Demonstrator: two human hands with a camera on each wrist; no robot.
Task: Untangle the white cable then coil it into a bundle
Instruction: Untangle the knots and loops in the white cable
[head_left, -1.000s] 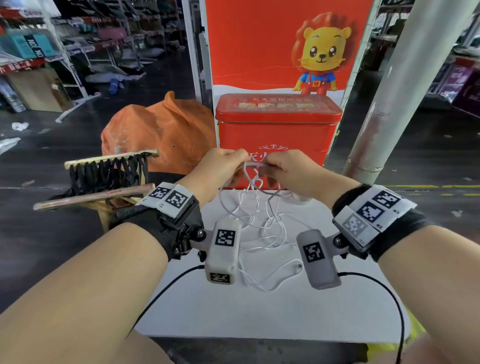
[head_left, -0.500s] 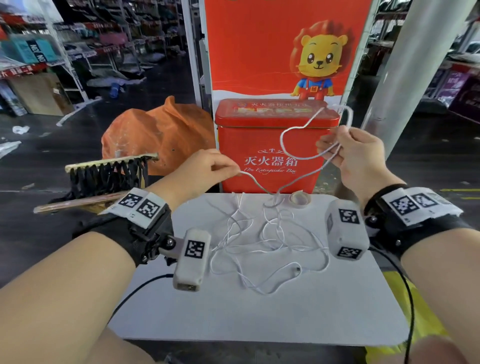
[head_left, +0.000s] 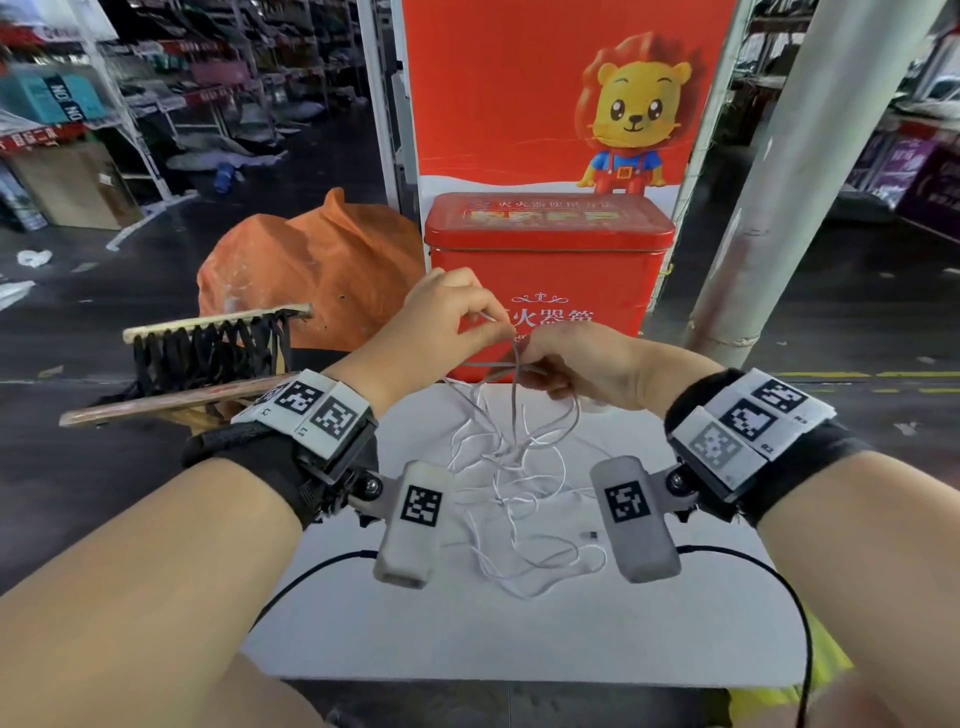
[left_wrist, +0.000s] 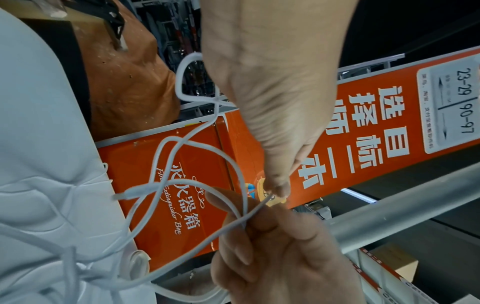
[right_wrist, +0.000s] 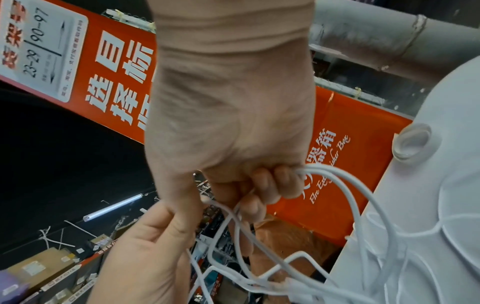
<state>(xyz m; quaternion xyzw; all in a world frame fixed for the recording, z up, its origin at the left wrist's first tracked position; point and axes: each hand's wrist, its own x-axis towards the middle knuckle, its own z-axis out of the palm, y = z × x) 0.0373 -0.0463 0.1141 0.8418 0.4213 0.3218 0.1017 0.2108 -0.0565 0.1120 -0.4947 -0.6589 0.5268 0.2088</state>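
Both forearms reach forward, raised over the far edge of the white surface (head_left: 519, 639), hands meeting in front of the red box (head_left: 550, 270). Left hand (head_left: 441, 332) pinches a strand of the white cable (head_left: 511, 467) between thumb and fingertip. Right hand (head_left: 576, 364) has fingers curled round several loops, apparently a partial bundle. The remaining cable lies tangled on the surface below.
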